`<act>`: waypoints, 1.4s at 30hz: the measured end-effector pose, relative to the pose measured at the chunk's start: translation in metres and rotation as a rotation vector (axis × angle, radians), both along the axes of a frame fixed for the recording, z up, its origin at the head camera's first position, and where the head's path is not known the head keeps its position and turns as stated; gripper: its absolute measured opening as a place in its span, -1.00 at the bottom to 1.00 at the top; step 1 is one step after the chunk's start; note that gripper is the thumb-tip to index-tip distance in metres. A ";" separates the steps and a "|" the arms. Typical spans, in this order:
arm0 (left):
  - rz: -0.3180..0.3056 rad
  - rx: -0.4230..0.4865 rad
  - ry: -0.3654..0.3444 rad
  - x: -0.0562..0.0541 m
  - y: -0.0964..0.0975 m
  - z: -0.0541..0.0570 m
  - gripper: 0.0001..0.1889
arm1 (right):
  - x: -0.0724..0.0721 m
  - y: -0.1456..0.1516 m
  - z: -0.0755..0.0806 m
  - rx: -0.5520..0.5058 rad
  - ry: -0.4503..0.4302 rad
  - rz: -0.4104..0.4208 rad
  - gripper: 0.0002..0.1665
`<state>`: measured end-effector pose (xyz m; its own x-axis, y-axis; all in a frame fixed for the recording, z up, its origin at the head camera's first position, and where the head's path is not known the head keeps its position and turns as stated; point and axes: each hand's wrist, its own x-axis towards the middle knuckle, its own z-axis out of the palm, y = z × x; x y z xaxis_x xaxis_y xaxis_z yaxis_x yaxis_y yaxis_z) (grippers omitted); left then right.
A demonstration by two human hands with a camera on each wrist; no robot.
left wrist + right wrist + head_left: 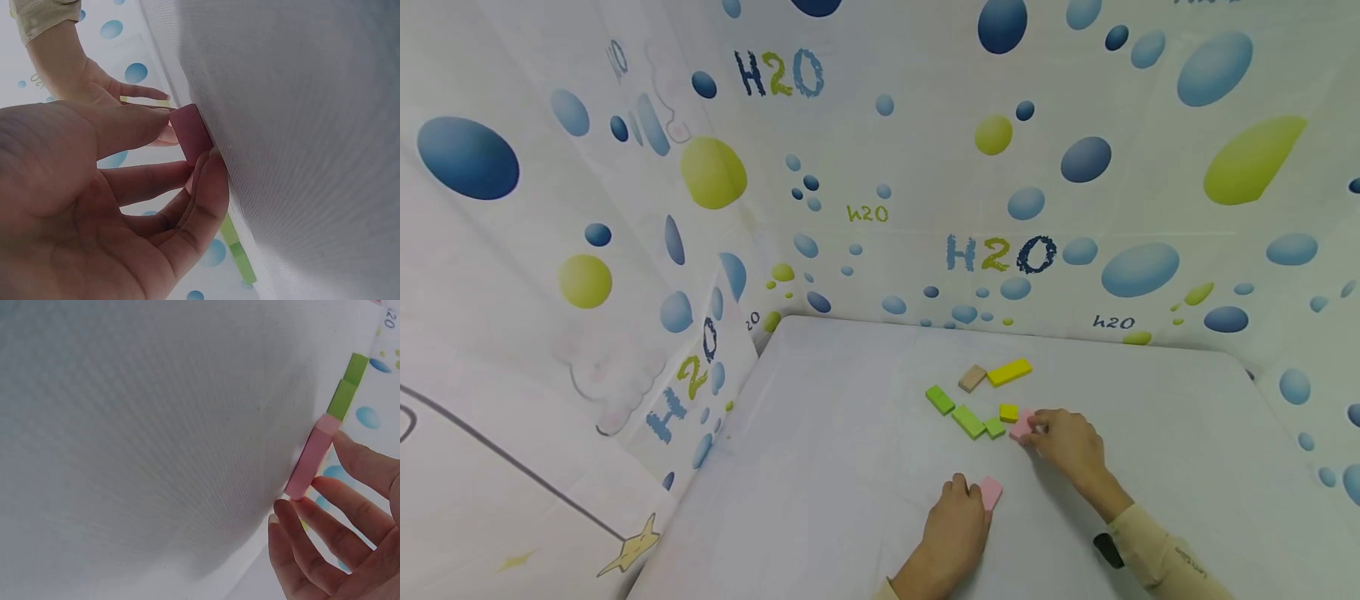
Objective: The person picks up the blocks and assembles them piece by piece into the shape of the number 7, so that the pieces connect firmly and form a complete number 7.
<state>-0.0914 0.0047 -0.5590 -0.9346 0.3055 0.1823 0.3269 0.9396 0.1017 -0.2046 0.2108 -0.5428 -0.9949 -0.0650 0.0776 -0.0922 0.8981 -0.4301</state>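
Note:
In the head view my left hand is low on the white table, gripping a pink block at its left side. The left wrist view shows that block between thumb and fingertips, right at the table surface. Farther up and to the right, my right hand pinches a second pink block; in the right wrist view this block lies between thumb and fingers. Just beyond it sits a small yellow block, with a small green block to its left.
Two longer green blocks, one nearer and one farther, run up to the left. Behind them lie a tan wooden block and a long yellow block. A patterned curtain borders the table's back and left sides.

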 end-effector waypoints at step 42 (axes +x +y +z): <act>-0.010 0.008 -0.019 0.002 -0.004 0.002 -0.62 | 0.014 -0.017 -0.006 0.032 0.069 0.059 -0.52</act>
<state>-0.0899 0.0010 -0.5569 -0.9349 0.3131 0.1672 0.3339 0.9355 0.1154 -0.1906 0.1939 -0.5487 -0.9815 -0.1272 0.1429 -0.1741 0.9034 -0.3919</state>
